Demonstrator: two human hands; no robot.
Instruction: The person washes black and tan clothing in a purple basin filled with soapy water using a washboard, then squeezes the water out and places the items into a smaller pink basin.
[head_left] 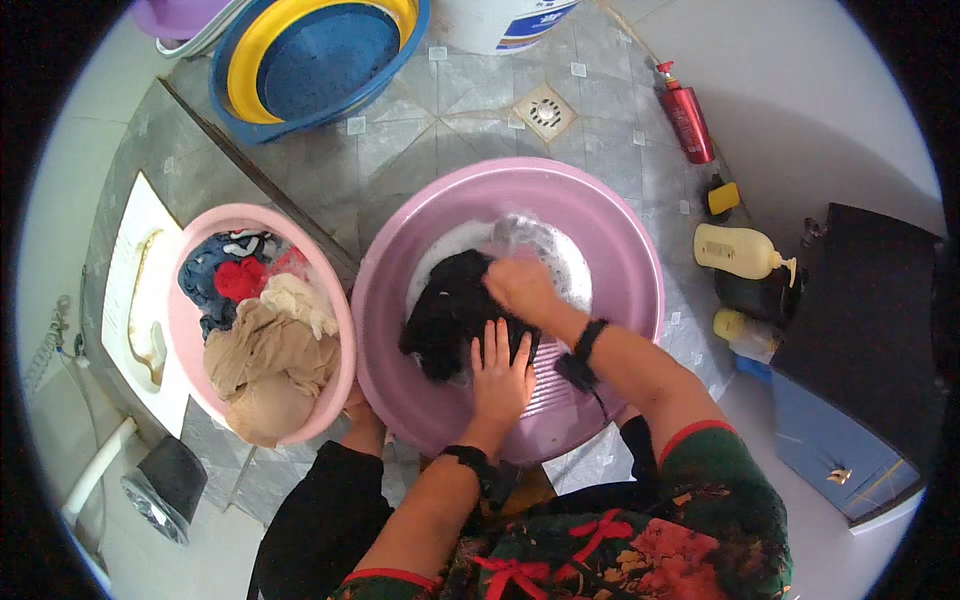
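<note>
A wet black garment (455,312) lies bunched in a large pink-purple basin (378,300). White suds (572,265) surround its upper side. My left hand (503,372) presses flat on the garment's lower edge, fingers stretched and spread, close to the ridged washboard (552,385) in the basin. Just above it my right hand (525,290) is closed in a fist at the garment's right side, gripping its cloth; the fingertips are turned under and hidden. Both wrists wear black bands, and a small black device (575,372) hangs by the right one.
Left of the basin, a pink tub (345,350) holds several clothes beside a white squat toilet (130,300). Blue-and-yellow basins (330,60) and a white bucket (500,25) stand behind. Along the right wall are a red bottle (687,122), a cream pump bottle (738,251) and a blue cabinet (835,440).
</note>
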